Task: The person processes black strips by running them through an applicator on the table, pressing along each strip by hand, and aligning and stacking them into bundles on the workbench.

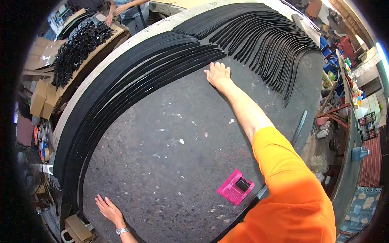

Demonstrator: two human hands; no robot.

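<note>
Many long black strips (101, 87) lie side by side along the far and left side of a dark table (162, 154). More black strips (259, 38) fan out at the upper right, their ends spread apart. My right hand (219, 75), its arm stretched far forward, rests near the end of the innermost strip with its fingers slightly apart. At the lower left, my left hand (108, 209) lies on the tabletop, fingers spread, with nothing in it, right of the strips' lower ends. A pink packet (231, 189) with a small black object (243, 184) on it sits near my body.
Beyond the table, a co-worker's hands (117, 11) show beside a pile of small black pieces (83, 48) on a bench. Cardboard boxes (42, 99) stand at the left. A grey strip (300, 127) lies by the right edge. Shelves with bottles and a blue jug (359, 153) are farther right.
</note>
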